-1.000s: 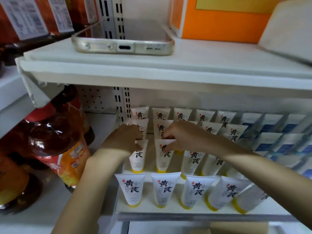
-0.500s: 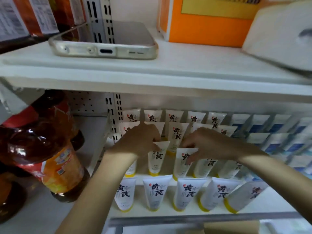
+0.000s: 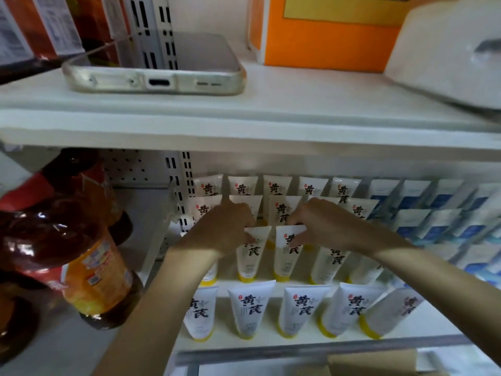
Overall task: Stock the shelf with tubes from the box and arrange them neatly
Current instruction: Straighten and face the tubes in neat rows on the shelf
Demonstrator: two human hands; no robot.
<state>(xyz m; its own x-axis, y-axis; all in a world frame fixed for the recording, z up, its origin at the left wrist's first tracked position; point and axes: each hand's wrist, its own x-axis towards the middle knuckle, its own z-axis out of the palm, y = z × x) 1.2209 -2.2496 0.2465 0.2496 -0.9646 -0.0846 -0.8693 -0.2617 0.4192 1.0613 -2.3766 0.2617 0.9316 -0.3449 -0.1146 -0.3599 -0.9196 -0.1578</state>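
Head view showed both hands working the second row from the front on the shelf (image 3: 406,339). The left hand (image 3: 225,232) pinched the top edge of the left tube (image 3: 250,256), and the right hand (image 3: 325,226) pinched the right tube (image 3: 286,253) just beside it. The tubes stood on narrow caps, closely packed, so a careless tug or a brushing forearm could probably topple neighbours. Compared with a second earlier, both hands had shifted one tube rightward.
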